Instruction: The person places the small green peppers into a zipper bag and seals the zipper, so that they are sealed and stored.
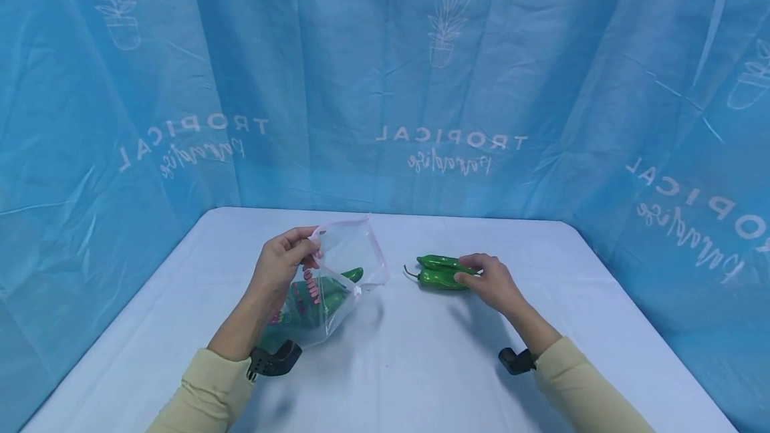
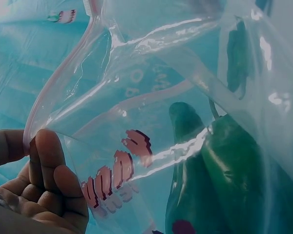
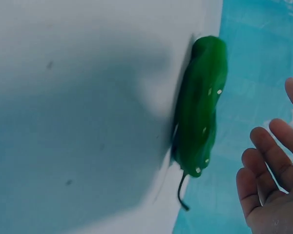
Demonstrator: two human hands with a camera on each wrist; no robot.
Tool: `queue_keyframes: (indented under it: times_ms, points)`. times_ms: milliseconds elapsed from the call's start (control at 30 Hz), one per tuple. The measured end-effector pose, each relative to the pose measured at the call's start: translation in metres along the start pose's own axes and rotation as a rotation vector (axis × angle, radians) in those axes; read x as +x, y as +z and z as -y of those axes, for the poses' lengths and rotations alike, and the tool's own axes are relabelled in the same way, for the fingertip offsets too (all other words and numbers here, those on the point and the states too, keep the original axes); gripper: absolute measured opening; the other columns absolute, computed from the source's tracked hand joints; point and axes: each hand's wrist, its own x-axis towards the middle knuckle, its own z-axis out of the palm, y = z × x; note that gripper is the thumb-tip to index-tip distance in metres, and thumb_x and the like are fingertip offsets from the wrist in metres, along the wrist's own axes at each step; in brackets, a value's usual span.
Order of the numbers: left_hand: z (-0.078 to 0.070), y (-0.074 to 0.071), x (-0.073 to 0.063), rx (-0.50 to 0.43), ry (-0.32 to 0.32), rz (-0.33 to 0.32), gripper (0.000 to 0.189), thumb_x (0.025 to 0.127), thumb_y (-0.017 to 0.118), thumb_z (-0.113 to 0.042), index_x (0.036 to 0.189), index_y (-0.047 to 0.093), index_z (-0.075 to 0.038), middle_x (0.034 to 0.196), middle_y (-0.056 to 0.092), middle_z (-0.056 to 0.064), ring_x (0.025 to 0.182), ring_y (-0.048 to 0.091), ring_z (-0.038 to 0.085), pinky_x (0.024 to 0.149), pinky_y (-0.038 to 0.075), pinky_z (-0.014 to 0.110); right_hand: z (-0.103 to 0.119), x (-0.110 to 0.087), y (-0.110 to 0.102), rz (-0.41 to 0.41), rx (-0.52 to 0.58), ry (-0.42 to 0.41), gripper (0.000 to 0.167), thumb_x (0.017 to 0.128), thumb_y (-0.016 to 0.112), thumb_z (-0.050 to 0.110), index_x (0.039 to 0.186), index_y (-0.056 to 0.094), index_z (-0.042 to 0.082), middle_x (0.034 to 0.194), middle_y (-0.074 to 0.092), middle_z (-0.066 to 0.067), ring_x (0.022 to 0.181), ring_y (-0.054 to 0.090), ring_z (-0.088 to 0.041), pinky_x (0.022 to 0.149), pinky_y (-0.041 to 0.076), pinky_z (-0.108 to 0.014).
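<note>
ROOM: table (image 1: 415,359) nearside of peppers (image 1: 438,278) | BLOCK: bag (image 1: 355,246) left, curtain (image 1: 361,85) behind

Left forearm: pale yellow, matte cloth left sleeve (image 1: 207,385), creased, ending in a wide cuff. Adjacent: black, curved left wrist unit (image 1: 278,358) on a dark band. Right forearm: matching pale yellow cloth right sleeve (image 1: 580,383), with a similar black, rounded right wrist unit (image 1: 515,360).
</note>
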Motion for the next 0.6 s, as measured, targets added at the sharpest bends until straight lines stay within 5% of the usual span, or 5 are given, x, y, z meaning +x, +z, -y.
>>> queue_keyframes:
  times_ms: [267, 600]
  points:
    - [0.0, 0.001, 0.0, -0.007, 0.005, 0.007, 0.033, 0.094, 0.053, -0.02, 0.123, 0.057, -0.005, 0.075, 0.059, -0.01, 0.07, 0.057, 0.008, 0.08, 0.047, 0.025, -0.016, 0.002, 0.002, 0.026, -0.04, 0.035, 0.04, 0.086, 0.067, 0.025, 0.121, 0.061, 0.007, 0.123, 0.061, -0.015, 0.119, 0.052, -0.033, 0.095, 0.044, -0.048]
    - [-0.001, 0.002, -0.001, 0.012, -0.01, -0.004, 0.033, 0.094, 0.055, -0.022, 0.123, 0.058, -0.006, 0.078, 0.06, -0.01, 0.074, 0.056, 0.01, 0.08, 0.047, 0.025, -0.024, 0.004, 0.004, 0.03, -0.057, 0.06, 0.04, 0.085, 0.067, 0.025, 0.12, 0.062, 0.006, 0.123, 0.061, -0.016, 0.117, 0.051, -0.033, 0.093, 0.045, -0.048]
